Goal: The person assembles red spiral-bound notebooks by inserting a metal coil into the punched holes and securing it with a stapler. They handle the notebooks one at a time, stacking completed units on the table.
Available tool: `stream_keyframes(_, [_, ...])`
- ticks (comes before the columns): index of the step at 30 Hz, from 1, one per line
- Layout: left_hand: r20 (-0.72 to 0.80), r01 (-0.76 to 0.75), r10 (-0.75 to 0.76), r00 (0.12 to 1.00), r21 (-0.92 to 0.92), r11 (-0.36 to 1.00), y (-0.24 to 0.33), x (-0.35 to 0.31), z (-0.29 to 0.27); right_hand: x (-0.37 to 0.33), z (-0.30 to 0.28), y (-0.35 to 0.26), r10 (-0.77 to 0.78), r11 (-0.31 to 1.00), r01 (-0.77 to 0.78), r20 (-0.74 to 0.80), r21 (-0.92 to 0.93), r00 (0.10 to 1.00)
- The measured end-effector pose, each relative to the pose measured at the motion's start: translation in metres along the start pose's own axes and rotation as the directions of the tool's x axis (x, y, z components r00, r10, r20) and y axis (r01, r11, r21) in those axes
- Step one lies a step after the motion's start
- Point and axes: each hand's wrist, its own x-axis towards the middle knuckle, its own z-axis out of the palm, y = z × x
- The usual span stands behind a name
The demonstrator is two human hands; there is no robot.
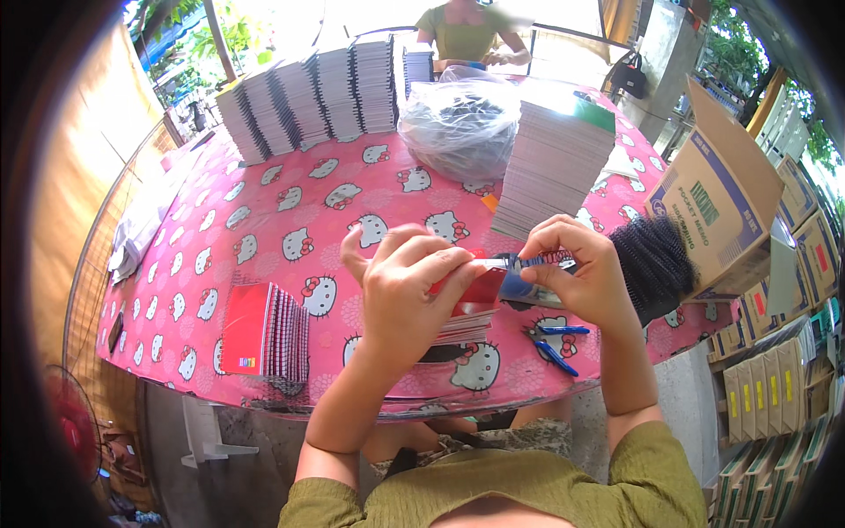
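Observation:
Near the table's front, my left hand [400, 286] pinches the upper edge of a small red-covered notebook [480, 290] between thumb and fingers. At that same edge, my right hand [583, 268] is closed with thumb and fingertips on a dark spiral coil [547, 259]. How far the coil runs through the pages is hidden by my fingers. Under the left hand lies a low stack of pages [464, 329]. Blue-handled cutting pliers [556, 341] rest on the table below my right hand. To the left stands a stack of spiral-bound red notebooks [249, 330].
Black coils [656, 264] are heaped at the right beside an open cardboard box [717, 189]. A tall pad stack [554, 163], a plastic bag [462, 123] and rows of bound notebooks [308, 97] stand further back. Another person [471, 40] sits across the pink-covered table [264, 216].

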Motion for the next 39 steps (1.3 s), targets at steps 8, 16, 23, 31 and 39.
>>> stream_keyframes(8, [-0.097,0.131,-0.130,0.987,0.005,0.991,0.007,-0.012,0.010,0.005,0.007,-0.002,0.013,0.988,0.006,0.123,-0.156,0.992])
stream_keyframes(16, [-0.056,0.154,-0.161,0.985,-0.117,0.981,-0.002,-0.011,0.011,0.006,0.005,-0.003,0.080,0.995,-0.075,0.092,-0.061,0.993])
stream_keyframes(23, [-0.111,0.086,-0.090,0.990,-0.034,0.996,0.001,-0.009,0.010,0.006,0.003,-0.004,0.269,0.959,-0.280,0.171,0.043,0.948])
stream_keyframes(31, [-0.051,0.148,-0.158,0.986,-0.154,0.977,-0.003,-0.017,0.010,0.003,0.020,-0.009,-0.156,0.903,0.191,0.120,-0.386,0.980])
stream_keyframes(39, [-0.057,0.114,-0.123,0.991,-0.135,0.984,-0.003,-0.017,0.007,0.005,0.032,-0.021,-0.061,0.925,0.052,-0.011,-0.376,0.998])
